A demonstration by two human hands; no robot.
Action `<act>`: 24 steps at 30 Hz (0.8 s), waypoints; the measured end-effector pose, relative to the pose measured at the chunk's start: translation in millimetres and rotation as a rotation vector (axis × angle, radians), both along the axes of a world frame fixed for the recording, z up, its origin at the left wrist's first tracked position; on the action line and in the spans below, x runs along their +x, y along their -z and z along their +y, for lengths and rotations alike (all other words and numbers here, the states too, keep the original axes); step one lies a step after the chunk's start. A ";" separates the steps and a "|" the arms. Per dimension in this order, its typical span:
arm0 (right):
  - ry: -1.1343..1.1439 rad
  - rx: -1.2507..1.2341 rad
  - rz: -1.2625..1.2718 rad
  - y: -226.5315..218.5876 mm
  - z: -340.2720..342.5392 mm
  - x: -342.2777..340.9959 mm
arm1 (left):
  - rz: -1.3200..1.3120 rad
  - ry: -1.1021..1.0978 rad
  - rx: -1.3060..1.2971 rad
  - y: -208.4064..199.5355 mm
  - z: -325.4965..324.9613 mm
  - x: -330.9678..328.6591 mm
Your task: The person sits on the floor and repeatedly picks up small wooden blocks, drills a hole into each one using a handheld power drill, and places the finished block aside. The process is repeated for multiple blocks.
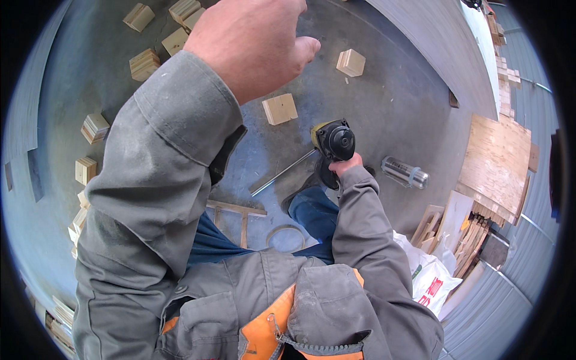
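My left hand [255, 48] is raised high in front of me, back of the hand toward me. Its thumb sticks out to the right, apart from the other fingers, which run mostly past the upper edge. Nothing shows between thumb and fingers. Low on the right, my right hand [347, 163] grips the handle of a yellow and black power tool [337, 139] that looks like a nail gun, with a round black cap facing up. A thin metal rod [283, 174] shows beside the tool; whether it joins it I cannot tell.
Plywood blocks [280, 109] lie scattered over the grey floor, several at the far left. A steel flask [405, 173] lies right of my foot. Plywood sheets [495, 159], scrap wood [469, 240] and a white bag [429, 276] stand right. A wooden frame [237, 208] is near my legs.
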State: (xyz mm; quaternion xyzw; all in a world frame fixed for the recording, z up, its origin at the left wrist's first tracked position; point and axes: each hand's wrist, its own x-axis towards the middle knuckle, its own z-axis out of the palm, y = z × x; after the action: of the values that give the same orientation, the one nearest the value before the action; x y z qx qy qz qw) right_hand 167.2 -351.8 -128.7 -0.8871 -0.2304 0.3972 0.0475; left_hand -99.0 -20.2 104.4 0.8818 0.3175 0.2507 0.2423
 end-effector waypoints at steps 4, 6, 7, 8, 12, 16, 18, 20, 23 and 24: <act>-0.021 -0.065 0.020 15.7 -21.3 4.4 | 0.021 -0.007 -0.023 1.2 -1.9 2.8; -0.048 -0.126 0.028 18.7 -23.2 2.1 | 0.043 -0.003 -0.031 2.7 -2.2 4.0; -0.052 -0.162 0.024 18.3 -19.9 -0.2 | 0.053 0.006 -0.028 4.1 -2.3 4.9; -0.056 -0.198 0.020 17.0 -17.3 -2.2 | 0.063 0.015 -0.024 5.2 -2.6 6.5; -0.032 -0.231 -0.003 11.9 -18.8 -4.6 | 0.094 0.027 -0.027 5.1 -6.5 13.9; 0.011 -0.227 0.007 13.0 -25.5 3.0 | 0.092 0.036 -0.041 6.5 -7.4 15.4; 0.055 -0.254 0.044 15.6 -29.0 11.7 | 0.091 0.043 -0.038 8.5 -8.3 15.5; 0.058 -0.262 0.050 21.6 -35.3 18.0 | 0.100 0.050 -0.035 9.6 -8.7 17.2; 0.039 -0.222 0.011 18.5 -38.3 17.9 | 0.114 0.059 -0.032 9.0 -8.6 18.0; 0.052 -0.240 0.006 15.6 -36.4 18.0 | 0.118 0.058 -0.039 8.3 -8.5 17.5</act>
State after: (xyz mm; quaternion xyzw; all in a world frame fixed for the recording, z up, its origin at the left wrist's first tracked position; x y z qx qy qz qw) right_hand 185.2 -388.2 -144.2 -0.8908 -0.1578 0.4233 -0.0482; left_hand -81.5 -28.6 96.1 0.8991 0.3102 0.1850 0.2474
